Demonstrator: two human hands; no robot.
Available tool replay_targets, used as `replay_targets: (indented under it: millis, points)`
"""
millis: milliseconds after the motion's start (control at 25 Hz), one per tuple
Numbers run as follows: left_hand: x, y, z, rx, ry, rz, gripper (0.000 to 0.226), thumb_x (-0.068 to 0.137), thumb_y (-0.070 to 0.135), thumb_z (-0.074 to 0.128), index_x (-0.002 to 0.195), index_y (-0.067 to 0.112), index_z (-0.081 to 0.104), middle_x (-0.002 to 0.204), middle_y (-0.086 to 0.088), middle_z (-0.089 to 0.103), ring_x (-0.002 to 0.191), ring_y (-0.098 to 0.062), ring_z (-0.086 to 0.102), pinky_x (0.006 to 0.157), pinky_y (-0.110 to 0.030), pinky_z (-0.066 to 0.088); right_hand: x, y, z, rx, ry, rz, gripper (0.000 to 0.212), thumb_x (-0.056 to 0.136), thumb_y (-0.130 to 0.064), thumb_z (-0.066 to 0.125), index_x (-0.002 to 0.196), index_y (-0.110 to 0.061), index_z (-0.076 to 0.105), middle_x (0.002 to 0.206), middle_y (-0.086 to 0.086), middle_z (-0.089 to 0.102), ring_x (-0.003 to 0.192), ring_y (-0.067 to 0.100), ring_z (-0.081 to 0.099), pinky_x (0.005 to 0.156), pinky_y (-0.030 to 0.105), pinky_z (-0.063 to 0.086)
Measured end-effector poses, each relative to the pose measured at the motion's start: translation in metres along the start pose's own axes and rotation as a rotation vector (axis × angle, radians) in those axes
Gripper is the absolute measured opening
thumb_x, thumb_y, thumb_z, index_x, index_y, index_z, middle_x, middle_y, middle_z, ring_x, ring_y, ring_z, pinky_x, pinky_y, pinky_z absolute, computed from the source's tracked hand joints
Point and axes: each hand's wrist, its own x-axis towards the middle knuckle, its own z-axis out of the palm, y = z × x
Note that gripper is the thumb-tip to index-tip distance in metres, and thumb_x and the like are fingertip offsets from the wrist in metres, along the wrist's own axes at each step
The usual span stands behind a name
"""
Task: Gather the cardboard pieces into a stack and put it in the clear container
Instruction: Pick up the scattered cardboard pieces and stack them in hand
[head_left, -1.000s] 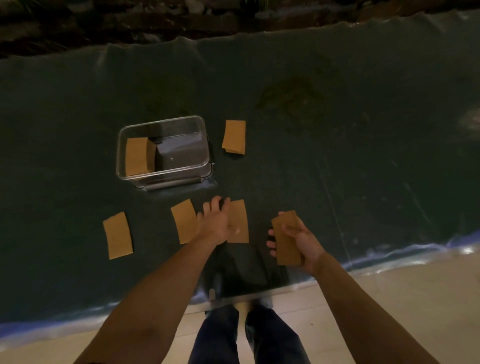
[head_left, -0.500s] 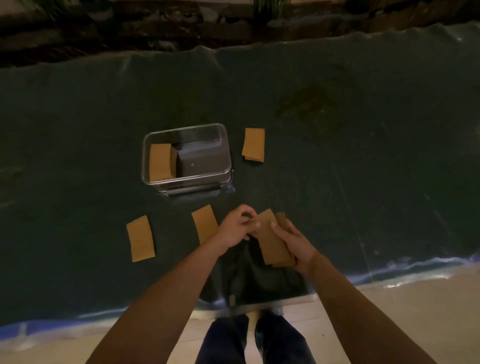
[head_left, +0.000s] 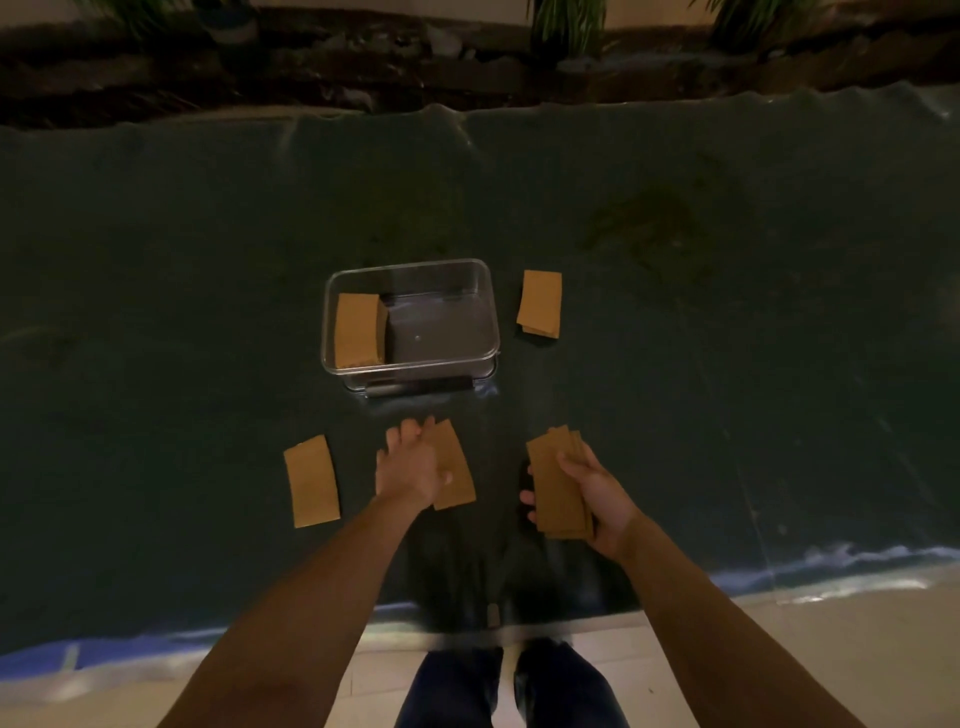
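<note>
A clear container (head_left: 488, 312) stands on the dark table with a cardboard stack (head_left: 357, 330) inside at its left end. My right hand (head_left: 597, 493) holds a small stack of cardboard pieces (head_left: 556, 480) in front of the container. My left hand (head_left: 410, 462) lies flat, fingers apart, on a single cardboard piece (head_left: 457, 467) on the table. Another piece (head_left: 311, 480) lies to its left. A few stacked pieces (head_left: 540, 304) lie right of the container.
The table wears a dark green cloth under clear plastic (head_left: 727, 364); its front edge (head_left: 779, 577) runs just before my legs. Beyond the far edge are soil and plants (head_left: 566, 26).
My left hand passed a piece onto the stack in my right hand, then moved left and down onto the piece lying in front of the container. The right hand's stack grew thicker.
</note>
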Motion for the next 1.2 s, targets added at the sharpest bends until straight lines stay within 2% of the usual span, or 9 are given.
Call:
replay_targets:
  millis: [120,200,400,480,600,760,920,1080,1200]
  points:
    - [0.002,-0.003,0.001,-0.088,0.111,0.043,0.046,0.090,0.026,0.062,0.133,0.021,0.045,0.129,-0.010,0.041,0.118,-0.030,0.045,0.093,-0.040,0.045,0.000,0.003,0.004,-0.011,0.011,-0.019,0.030,0.101,-0.022,0.049,0.127,-0.036,0.050,0.119,0.025,0.062,0.087,0.040,0.069,0.080,0.056,0.055]
    - [0.002,-0.006,-0.007,-0.379,0.032,0.089,0.022,0.095,0.017,0.055,0.116,0.023,0.057,0.122,-0.005,0.052,0.110,-0.025,0.056,0.088,-0.035,0.047,0.001,0.004,0.008,-0.027,0.012,-0.030,0.033,0.101,-0.020,0.049,0.131,-0.034,0.047,0.118,0.025,0.063,0.086,0.038,0.069,0.080,0.054,0.054]
    - [-0.014,-0.003,-0.039,-0.941,-0.403,0.124,0.019,0.093,0.018,0.063,0.112,0.020,0.066,0.112,0.000,0.069,0.103,-0.019,0.064,0.074,-0.030,0.048,0.005,0.004,0.026,-0.188,0.020,-0.014,0.040,0.096,-0.034,0.057,0.134,-0.037,0.046,0.127,0.017,0.062,0.102,0.034,0.066,0.083,0.051,0.056]
    - [-0.021,0.003,-0.039,-0.988,-0.360,0.150,0.020,0.090,0.018,0.068,0.110,0.015,0.067,0.108,0.000,0.071,0.098,-0.013,0.065,0.074,-0.028,0.049,0.004,0.006,0.038,-0.263,-0.042,0.009,0.044,0.092,-0.042,0.060,0.134,-0.037,0.048,0.125,0.012,0.064,0.108,0.032,0.066,0.080,0.045,0.058]
    - [-0.025,0.009,-0.030,-1.055,-0.184,0.155,0.022,0.084,0.015,0.075,0.103,0.007,0.068,0.093,-0.001,0.068,0.084,-0.009,0.062,0.078,-0.028,0.048,0.004,0.011,0.053,-0.279,-0.139,0.026,0.037,0.093,-0.023,0.064,0.127,-0.033,0.053,0.114,0.019,0.069,0.086,0.033,0.073,0.067,0.042,0.061]
    - [-0.016,-0.024,-0.022,-0.822,0.065,0.053,0.030,0.083,0.026,0.076,0.110,0.019,0.066,0.110,-0.001,0.060,0.108,-0.018,0.059,0.096,-0.034,0.048,0.014,0.016,0.065,-0.252,-0.089,0.026,0.039,0.095,-0.008,0.059,0.125,-0.031,0.049,0.109,0.026,0.065,0.072,0.034,0.074,0.059,0.045,0.062]
    - [-0.010,-0.100,-0.024,-0.216,0.231,-0.051,0.051,0.088,0.036,0.067,0.136,0.030,0.052,0.139,0.000,0.046,0.129,-0.027,0.041,0.105,-0.044,0.041,0.019,0.018,0.067,-0.196,-0.045,0.036,0.049,0.095,-0.004,0.057,0.127,-0.038,0.042,0.118,0.025,0.063,0.081,0.039,0.074,0.063,0.048,0.062]
    - [-0.007,-0.150,-0.033,-0.085,0.134,-0.178,0.067,0.088,0.034,0.066,0.148,0.030,0.037,0.150,0.001,0.035,0.136,-0.031,0.032,0.106,-0.052,0.038,0.018,0.020,0.071,-0.216,-0.035,0.040,0.055,0.095,-0.004,0.056,0.135,-0.037,0.037,0.116,0.024,0.064,0.079,0.039,0.074,0.064,0.049,0.062]
    - [-0.005,-0.159,-0.035,-0.025,0.062,-0.194,0.058,0.089,0.032,0.064,0.143,0.026,0.044,0.144,-0.005,0.043,0.132,-0.031,0.042,0.103,-0.050,0.041,0.014,0.020,0.075,-0.232,-0.036,0.028,0.050,0.096,-0.004,0.054,0.129,-0.038,0.038,0.116,0.025,0.063,0.076,0.036,0.074,0.064,0.048,0.060]
